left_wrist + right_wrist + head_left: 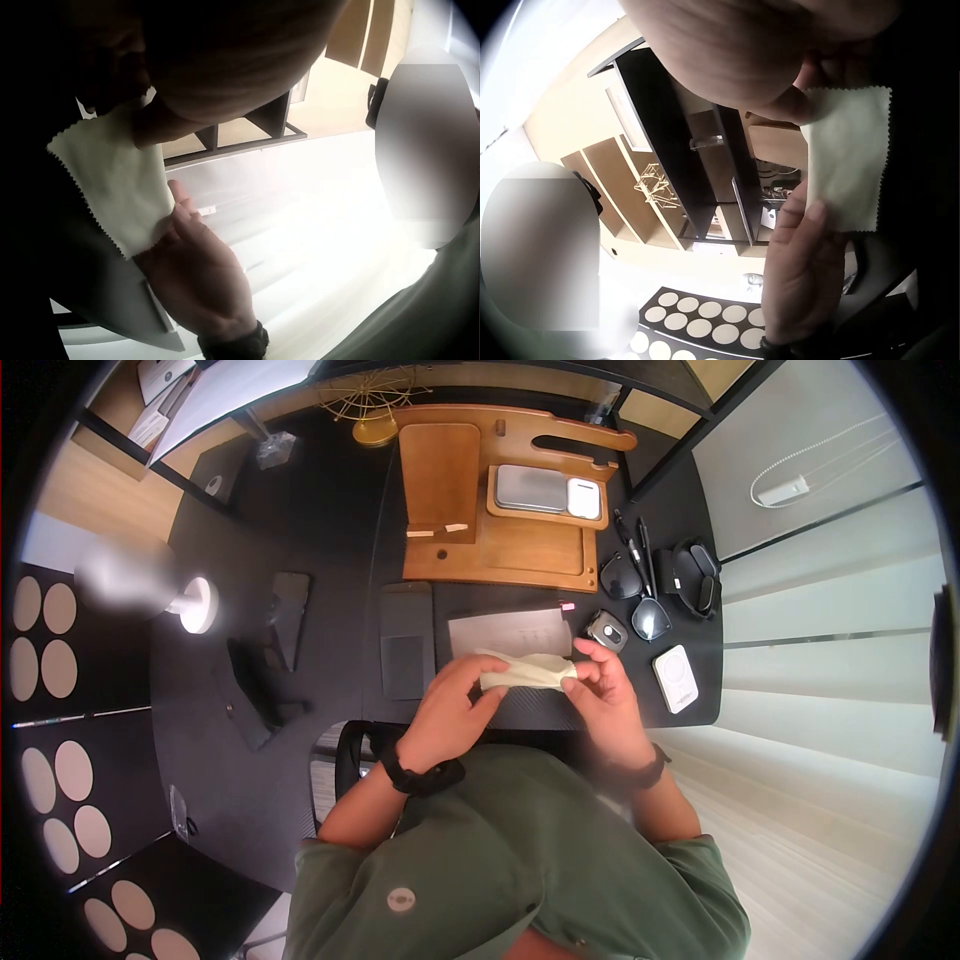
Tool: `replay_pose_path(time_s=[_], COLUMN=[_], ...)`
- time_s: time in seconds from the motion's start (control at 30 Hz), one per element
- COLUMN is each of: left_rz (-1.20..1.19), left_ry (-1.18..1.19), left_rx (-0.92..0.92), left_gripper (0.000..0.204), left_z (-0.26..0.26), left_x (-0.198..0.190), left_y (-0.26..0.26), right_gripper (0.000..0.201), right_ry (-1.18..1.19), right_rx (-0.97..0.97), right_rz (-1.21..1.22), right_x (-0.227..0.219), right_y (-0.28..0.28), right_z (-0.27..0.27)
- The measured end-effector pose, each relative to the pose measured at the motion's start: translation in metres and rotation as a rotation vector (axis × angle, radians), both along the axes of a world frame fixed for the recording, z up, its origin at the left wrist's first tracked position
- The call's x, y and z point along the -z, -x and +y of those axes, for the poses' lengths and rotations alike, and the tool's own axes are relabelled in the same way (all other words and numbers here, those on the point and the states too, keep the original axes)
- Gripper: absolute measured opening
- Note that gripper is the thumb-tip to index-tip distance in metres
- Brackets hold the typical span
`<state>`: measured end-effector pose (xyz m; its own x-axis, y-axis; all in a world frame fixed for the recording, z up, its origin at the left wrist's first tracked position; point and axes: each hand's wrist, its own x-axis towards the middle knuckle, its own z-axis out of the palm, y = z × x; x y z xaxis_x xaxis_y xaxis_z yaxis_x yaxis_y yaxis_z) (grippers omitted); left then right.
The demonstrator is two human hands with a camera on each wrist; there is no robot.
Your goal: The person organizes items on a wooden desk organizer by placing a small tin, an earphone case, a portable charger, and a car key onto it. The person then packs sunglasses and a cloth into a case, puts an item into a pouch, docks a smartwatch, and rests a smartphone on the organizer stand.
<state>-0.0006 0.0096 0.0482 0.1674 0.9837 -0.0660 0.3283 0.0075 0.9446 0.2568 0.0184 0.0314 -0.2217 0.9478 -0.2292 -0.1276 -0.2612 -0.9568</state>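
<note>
Two hands pinch a pale cleaning cloth (527, 669) above the near edge of the dark bench (330, 540).

Head view: the left hand (455, 705) grips the cloth's left end and the right hand (605, 695) its right end, just below centre frame; sunglasses (640, 600) lie to the right, well apart, and a wooden organiser tray (500, 500) sits at the top. Left wrist view: the cloth (116, 184) hangs at the left, its pinked edge free, the other hand's fingers (184, 217) on its lower corner. Right wrist view: the cloth (847, 154) sits at the upper right, thumb on its top edge; whether it is folded is hard to tell. Judged from this, keeping both pinches near the corners and drawing the cloth taut would stop it bunching.
</note>
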Motion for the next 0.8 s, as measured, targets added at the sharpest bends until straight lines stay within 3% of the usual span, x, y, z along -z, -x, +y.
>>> replay_pose_path(time_s=[0.1,0.17,0.3,0.47,0.57,0.67,0.8], left_rz=[0.026,0.028,0.099,0.138,0.129,0.113,0.139], left_ry=[-0.04,-0.064,-0.112,-0.224,-0.241,-0.193,-0.314], left_rx=[-0.017,-0.029,-0.044,-0.036,-0.034,-0.053,-0.078], left_gripper=[0.029,0.028,0.029,0.026,0.021,0.02,0.016], left_z=[0.0,-0.001,0.001,0.003,0.002,0.002,0.005], left_x=[0.0,-0.001,-0.004,-0.001,0.003,0.004,0.0], left_y=[0.0,0.0,0.0,0.002,0.005,0.008,0.011], right_gripper=[0.044,0.037,0.03,0.031,0.026,0.02,0.015], right_ry=[-0.053,-0.07,-0.095,-0.345,-0.341,-0.402,-0.421], right_rx=[0.032,-0.043,-0.037,-0.061,-0.076,-0.138,-0.161], right_rz=[-0.011,-0.22,-0.234,-0.41,-0.501,-0.55,-0.531], right_x=[-0.004,0.0,-0.003,-0.007,-0.019,-0.025,-0.028], right_y=[0.001,-0.006,-0.005,0.0,0.001,-0.003,-0.007], right_z=[0.0,0.001,0.001,0.005,0.008,0.014,0.022])
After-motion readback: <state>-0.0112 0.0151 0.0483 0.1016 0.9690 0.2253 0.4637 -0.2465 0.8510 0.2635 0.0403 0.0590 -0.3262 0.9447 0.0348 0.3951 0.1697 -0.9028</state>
